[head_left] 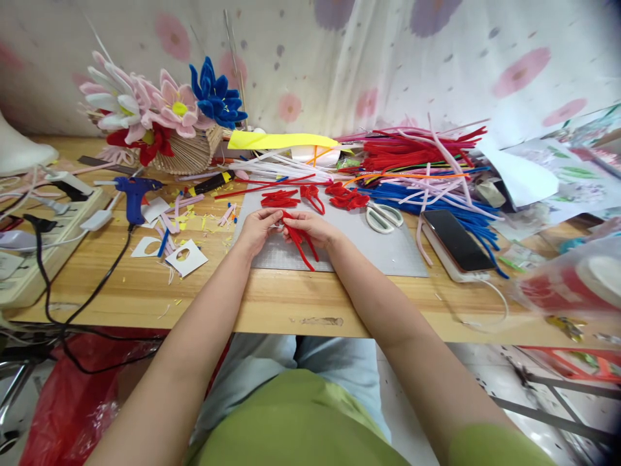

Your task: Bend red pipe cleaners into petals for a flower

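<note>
Both arms reach out from me over the table (145,285) edge to the grey mat (388,249). On the mat's near left part, my left hand (257,230) and right hand (310,228) meet, fingers pinched tight on a red fuzzy stick (303,246). It sits right between them, touching both. Its loose ends run from my right hand down toward me. Neither hand is nearer. Scissors (383,217) lie on the mat's right side, and a phone (456,241) lies just past the mat.
</note>
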`<state>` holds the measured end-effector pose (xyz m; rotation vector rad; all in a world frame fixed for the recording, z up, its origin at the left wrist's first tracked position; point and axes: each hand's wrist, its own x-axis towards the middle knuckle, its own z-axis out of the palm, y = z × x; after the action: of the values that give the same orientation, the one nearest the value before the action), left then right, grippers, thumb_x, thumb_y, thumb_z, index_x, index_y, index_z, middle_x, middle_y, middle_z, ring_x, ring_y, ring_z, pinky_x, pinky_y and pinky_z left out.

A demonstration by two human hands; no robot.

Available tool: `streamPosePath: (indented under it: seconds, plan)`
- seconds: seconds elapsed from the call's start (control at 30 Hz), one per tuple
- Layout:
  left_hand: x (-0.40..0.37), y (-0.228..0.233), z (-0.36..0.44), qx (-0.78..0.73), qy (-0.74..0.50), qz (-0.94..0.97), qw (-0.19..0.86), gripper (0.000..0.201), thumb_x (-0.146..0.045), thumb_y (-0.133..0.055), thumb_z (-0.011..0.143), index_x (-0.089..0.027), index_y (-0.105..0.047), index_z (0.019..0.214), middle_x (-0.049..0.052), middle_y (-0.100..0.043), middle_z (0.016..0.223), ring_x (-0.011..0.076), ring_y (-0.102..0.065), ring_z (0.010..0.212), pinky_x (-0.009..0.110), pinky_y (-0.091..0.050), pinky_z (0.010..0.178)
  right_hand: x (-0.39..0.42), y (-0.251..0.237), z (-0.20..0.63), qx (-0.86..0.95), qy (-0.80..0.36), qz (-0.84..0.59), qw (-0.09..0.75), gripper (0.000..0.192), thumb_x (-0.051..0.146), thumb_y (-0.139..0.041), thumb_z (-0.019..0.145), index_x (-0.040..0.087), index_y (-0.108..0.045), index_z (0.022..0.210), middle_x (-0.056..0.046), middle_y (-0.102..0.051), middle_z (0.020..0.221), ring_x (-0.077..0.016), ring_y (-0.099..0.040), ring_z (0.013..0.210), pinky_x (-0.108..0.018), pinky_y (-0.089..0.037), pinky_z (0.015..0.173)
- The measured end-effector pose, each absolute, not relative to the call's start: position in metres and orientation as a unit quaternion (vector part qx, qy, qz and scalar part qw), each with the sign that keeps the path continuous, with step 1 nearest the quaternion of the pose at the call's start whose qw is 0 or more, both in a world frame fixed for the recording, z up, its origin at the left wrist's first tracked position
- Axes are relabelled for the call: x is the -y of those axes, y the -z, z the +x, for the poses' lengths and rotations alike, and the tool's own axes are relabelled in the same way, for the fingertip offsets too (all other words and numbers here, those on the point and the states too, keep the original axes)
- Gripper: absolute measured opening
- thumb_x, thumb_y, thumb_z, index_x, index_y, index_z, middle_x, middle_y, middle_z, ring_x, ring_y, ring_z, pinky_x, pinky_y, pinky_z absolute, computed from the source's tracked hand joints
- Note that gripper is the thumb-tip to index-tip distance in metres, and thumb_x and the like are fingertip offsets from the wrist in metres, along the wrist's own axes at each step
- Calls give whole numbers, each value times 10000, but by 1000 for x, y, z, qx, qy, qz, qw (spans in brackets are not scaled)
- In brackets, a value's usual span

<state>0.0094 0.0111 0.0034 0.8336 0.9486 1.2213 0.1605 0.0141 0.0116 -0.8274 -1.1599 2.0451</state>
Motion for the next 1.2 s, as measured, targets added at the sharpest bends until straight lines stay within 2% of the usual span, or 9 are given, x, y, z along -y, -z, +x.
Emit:
streamPosePath:
  seconds: [0.07,0.17,0.33,0.53,0.8,0.87,0.97,1.1,1.2]
  plan:
    - [-10,-4,9,-405,-517,382,650,281,-233,-799,566,-134,-701,811,-15,-629,610,64,-568,519,184,-478,511,-15,-11,162,437,-787,-305,313,141,183,-654,764,139,-542,837,31,-589,597,-92,-604,548,-220,-532,557]
    - [-8,-5,8,-390,-494,403,664,319,-240,-770,618,-141,-695,912,-28,-598,570,87,-603,533,203,-495,537,-15,-11,163,435,-800,-280,304,125,203,-639,784,128,-546,821,52,-531,570,-49,-514,454,-170,-462,451]
    - [-11,-2,7,-394,-500,407,656,332,-303,-803,552,-121,-684,803,-19,-603,549,106,-608,514,217,-486,526,-14,-10,161,445,-799,-268,302,160,244,-648,780,106,-567,773,65,-478,527,-4,-373,382,-119,-301,361]
    - [-14,2,8,-395,-515,441,620,344,-319,-823,482,-116,-671,714,-29,-588,520,69,-545,482,210,-470,545,-16,-7,162,474,-769,-305,302,201,272,-686,736,91,-612,782,34,-551,564,-18,-437,408,-140,-350,390]
    - [-10,-3,12,-409,-504,468,600,299,-340,-765,587,-141,-583,715,-43,-564,555,81,-555,484,237,-470,553,-16,-12,163,491,-748,-320,312,236,352,-628,788,122,-583,822,20,-594,635,-32,-455,430,-169,-398,421]
    - [-12,-1,11,-426,-521,470,571,303,-340,-762,581,-145,-579,724,-31,-582,614,82,-551,517,244,-477,562,-17,-11,161,516,-711,-351,324,225,341,-633,785,133,-571,844,23,-602,647,-37,-467,445,-171,-406,439]
    - [-15,4,9,-456,-518,509,514,280,-359,-722,621,-161,-550,721,-24,-571,652,94,-530,565,242,-468,549,-18,-8,161,554,-661,-381,334,212,331,-627,789,130,-560,794,56,-521,557,-23,-399,412,-152,-324,400]
    - [-12,5,3,-476,-435,661,384,213,-394,-548,784,-187,-530,739,-19,-517,664,104,-460,582,236,-415,535,-18,-12,165,558,-685,-363,297,246,365,-542,845,134,-528,765,95,-350,490,-7,-236,366,-142,-164,355]
    - [-6,-1,-1,-460,-376,761,260,237,-372,-445,849,-189,-524,721,-4,-500,700,121,-449,646,253,-379,596,-17,-17,170,554,-714,-348,251,263,374,-497,868,146,-491,738,110,-247,473,-12,-165,362,-134,-110,347]
